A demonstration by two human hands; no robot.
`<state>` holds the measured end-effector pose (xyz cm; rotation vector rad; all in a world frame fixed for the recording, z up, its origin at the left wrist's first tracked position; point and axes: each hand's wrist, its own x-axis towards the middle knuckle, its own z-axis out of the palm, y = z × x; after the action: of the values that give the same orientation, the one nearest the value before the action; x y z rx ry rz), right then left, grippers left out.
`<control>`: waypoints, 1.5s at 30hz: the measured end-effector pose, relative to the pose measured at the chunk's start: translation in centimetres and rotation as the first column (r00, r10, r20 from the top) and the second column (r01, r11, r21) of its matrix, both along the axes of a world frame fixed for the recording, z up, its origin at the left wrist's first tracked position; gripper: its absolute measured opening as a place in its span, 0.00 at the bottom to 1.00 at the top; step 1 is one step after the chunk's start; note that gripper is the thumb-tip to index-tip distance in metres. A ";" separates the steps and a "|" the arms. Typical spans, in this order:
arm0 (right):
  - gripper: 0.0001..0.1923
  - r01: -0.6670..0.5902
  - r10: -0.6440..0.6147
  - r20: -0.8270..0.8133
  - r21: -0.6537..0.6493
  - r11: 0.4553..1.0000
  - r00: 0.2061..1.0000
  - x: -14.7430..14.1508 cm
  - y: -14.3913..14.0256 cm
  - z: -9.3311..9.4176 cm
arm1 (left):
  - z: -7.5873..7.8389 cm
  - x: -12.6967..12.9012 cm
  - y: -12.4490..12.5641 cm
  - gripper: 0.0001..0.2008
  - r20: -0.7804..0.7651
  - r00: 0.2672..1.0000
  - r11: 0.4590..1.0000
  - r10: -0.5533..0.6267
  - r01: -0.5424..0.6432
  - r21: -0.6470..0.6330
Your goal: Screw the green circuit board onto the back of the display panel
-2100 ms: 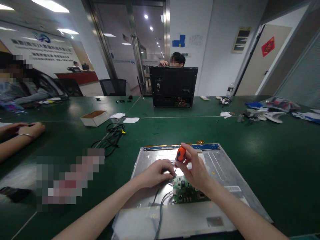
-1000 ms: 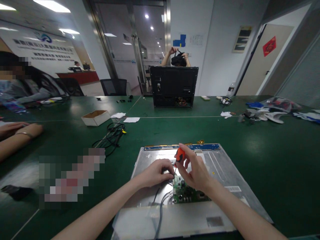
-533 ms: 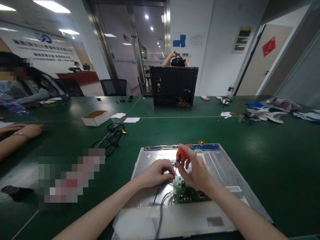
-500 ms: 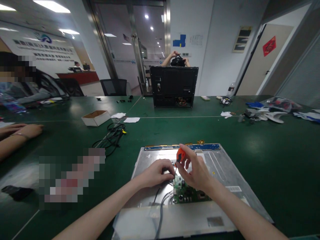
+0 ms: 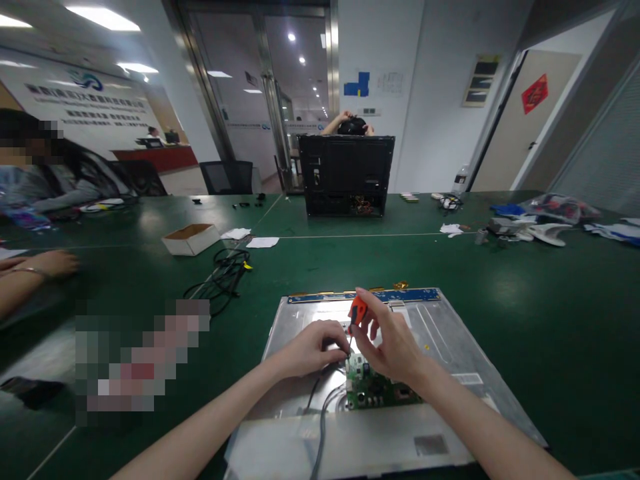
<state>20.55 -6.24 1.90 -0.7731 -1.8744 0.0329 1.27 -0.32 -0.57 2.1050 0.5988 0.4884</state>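
My right hand [image 5: 395,337] grips a screwdriver [image 5: 357,312] with an orange and black handle. Its thin shaft points down at the upper left corner of a green circuit board [image 5: 367,385]. Beside that corner, my left hand [image 5: 320,343] has its thumb and fingers pinched together at the board's edge; what lies between them is hidden. The board rests on the silver metal back of a display panel [image 5: 443,360]. A dark blue strip board [image 5: 417,294] runs along the panel's far edge. Grey cables [image 5: 323,427] lead from the board toward me across the panel.
Black cables [image 5: 225,273] and an open white box [image 5: 190,240] lie ahead on the left. Farther off stands a black casing [image 5: 347,175], with a person behind it. Another person's hand [image 5: 57,265] is at the left. Plastic bags and parts [image 5: 530,227] lie far right.
Both my hands and the screwdriver stay nearly in place, the handle tilting slightly left. At the left, the other person's hand has shifted a little. The person behind the casing has lowered their hands slightly.
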 end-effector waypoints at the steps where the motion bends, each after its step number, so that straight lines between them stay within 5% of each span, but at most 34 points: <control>1: 0.32 -0.001 0.001 0.002 -0.001 1.000 1.000 0.0 0.0 0.0 | 0.0 0.0 0.0 0.04 -0.001 1.000 1.000 0.000 0.000 0.003; 18: 0.30 0.058 -0.058 -0.002 0.025 0.998 0.998 -0.1 0.0 0.2 | 0.1 0.1 -0.3 0.03 -0.004 0.999 0.998 0.034 -0.035 -0.056; 45: 0.34 0.028 -0.028 -0.001 -0.023 0.999 1.000 -0.1 -0.1 -0.1 | 0.2 0.1 -0.2 0.03 -0.042 0.999 1.000 0.024 -0.023 0.020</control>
<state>20.50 -6.30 1.84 -0.8143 -1.8643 0.0376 1.34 -0.49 -0.39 2.1339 0.6465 0.4655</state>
